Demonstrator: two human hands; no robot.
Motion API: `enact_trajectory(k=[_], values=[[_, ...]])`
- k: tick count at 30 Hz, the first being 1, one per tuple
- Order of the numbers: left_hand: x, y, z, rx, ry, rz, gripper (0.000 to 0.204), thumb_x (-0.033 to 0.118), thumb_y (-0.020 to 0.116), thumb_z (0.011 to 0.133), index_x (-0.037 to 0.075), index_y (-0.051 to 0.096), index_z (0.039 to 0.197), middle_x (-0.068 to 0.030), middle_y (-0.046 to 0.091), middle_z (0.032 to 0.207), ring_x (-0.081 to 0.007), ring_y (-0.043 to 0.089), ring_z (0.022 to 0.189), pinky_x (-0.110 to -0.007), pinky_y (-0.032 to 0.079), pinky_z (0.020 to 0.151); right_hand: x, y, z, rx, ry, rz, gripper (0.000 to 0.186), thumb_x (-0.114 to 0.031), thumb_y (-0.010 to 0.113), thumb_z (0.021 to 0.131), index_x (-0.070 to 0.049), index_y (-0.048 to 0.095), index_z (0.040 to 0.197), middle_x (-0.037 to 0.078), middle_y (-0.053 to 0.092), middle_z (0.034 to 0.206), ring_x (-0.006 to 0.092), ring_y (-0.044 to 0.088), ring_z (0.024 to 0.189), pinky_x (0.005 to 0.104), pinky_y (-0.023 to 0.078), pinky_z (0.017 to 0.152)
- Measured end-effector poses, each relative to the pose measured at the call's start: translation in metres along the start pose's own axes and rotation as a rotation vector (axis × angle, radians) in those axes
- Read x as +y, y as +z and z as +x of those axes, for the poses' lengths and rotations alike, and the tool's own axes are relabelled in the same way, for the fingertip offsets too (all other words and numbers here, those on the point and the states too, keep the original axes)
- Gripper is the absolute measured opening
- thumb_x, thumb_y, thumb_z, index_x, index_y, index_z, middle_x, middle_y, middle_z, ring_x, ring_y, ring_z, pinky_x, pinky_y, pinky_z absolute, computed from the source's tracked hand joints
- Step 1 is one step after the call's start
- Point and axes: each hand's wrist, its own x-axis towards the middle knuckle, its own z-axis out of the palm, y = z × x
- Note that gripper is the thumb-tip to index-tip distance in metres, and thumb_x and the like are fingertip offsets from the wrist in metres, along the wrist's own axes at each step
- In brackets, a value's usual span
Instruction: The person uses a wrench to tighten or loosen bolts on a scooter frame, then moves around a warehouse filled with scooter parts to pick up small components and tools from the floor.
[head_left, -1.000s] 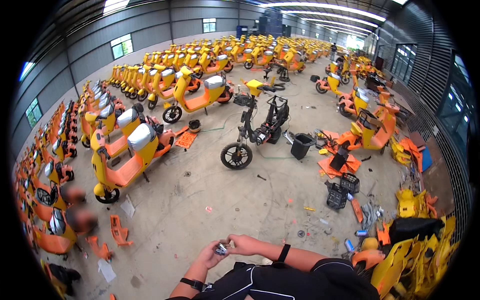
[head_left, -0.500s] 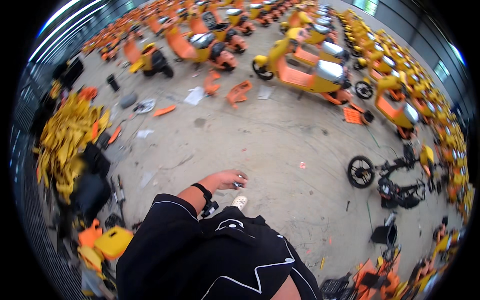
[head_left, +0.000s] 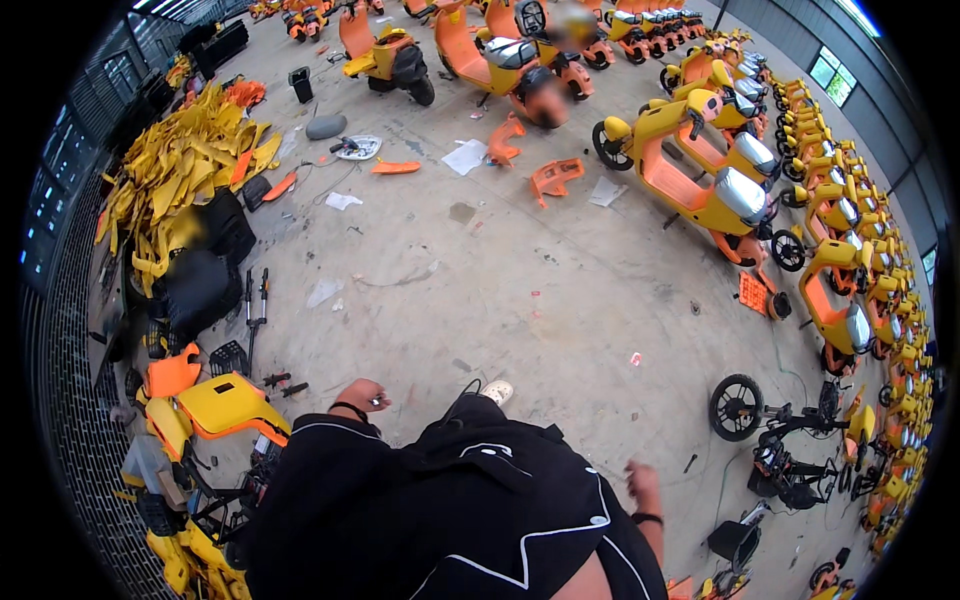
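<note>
My left hand [head_left: 362, 396] is low at my left side, fingers curled round a small shiny item that I cannot make out. A dark band circles that wrist. Nearest to it are a yellow scooter body panel [head_left: 235, 405] with an orange edge and a pair of black fork tubes [head_left: 257, 298] on the floor. My right hand [head_left: 645, 483] hangs at my right side, its fingers loosely apart with nothing visible in them. Farther right lies a stripped scooter frame [head_left: 790, 460] with its black wheel [head_left: 735, 407].
Yellow panels [head_left: 200, 140] are heaped at the left beside black seats [head_left: 200, 285]. Rows of yellow and orange scooters [head_left: 690, 170] stand ahead and right. Orange pieces [head_left: 555, 180] and paper [head_left: 465, 157] litter the concrete floor [head_left: 480, 300]. A black bin [head_left: 735, 540] is at lower right.
My left hand has swung back from in front of me to my left side. My right hand has come into view. The surroundings have shifted rightward as my view turned left.
</note>
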Motion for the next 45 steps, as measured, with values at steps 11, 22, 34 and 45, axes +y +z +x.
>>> enact_trajectory(k=[11, 22, 34, 45], values=[[0.033, 0.019, 0.102, -0.182, -0.717, -0.800, 0.030, 0.010, 0.061, 0.087, -0.005, 0.065, 0.113, -0.0175, 0.070, 0.084, -0.0244, 0.072, 0.081, -0.038, 0.060, 0.066, -0.098, 0.052, -0.006, -0.054, -0.212, -0.157, 0.029, -0.029, 0.061, 0.091, -0.001, 0.063, 0.088, 0.012, 0.065, 0.070, 0.0209, 0.061, 0.056, 0.0367, 0.050, 0.052], [-0.024, 0.043, 0.137, -0.388, -0.466, -0.069, 0.018, 0.007, 0.060, 0.080, -0.002, 0.073, 0.088, -0.0205, 0.072, 0.090, -0.0341, 0.071, 0.084, -0.047, 0.053, 0.077, -0.128, 0.088, 0.005, -0.130, -0.114, -0.131, 0.034, -0.033, 0.061, 0.091, 0.001, 0.064, 0.086, 0.014, 0.065, 0.070, 0.0220, 0.062, 0.057, 0.0387, 0.050, 0.055], [0.001, -0.060, 0.306, -0.279, -0.438, -0.726, 0.032, 0.022, 0.049, 0.097, -0.005, 0.064, 0.106, -0.0149, 0.068, 0.076, -0.0236, 0.069, 0.063, -0.038, 0.057, 0.056, -0.079, 0.078, 0.034, 0.087, 0.088, -0.054, 0.040, -0.037, 0.062, 0.090, 0.003, 0.064, 0.084, 0.017, 0.065, 0.071, 0.0232, 0.063, 0.058, 0.0408, 0.051, 0.058], [-0.038, -0.031, 0.159, -0.458, -0.910, -0.689, 0.030, 0.024, 0.056, 0.092, -0.003, 0.068, 0.096, -0.0143, 0.069, 0.081, -0.0245, 0.071, 0.069, -0.039, 0.060, 0.058, -0.101, 0.008, 0.106, -0.176, -0.184, -0.243, 0.032, -0.027, 0.062, 0.088, 0.004, 0.061, 0.082, 0.013, 0.062, 0.066, 0.0237, 0.064, 0.056, 0.0374, 0.052, 0.050]])
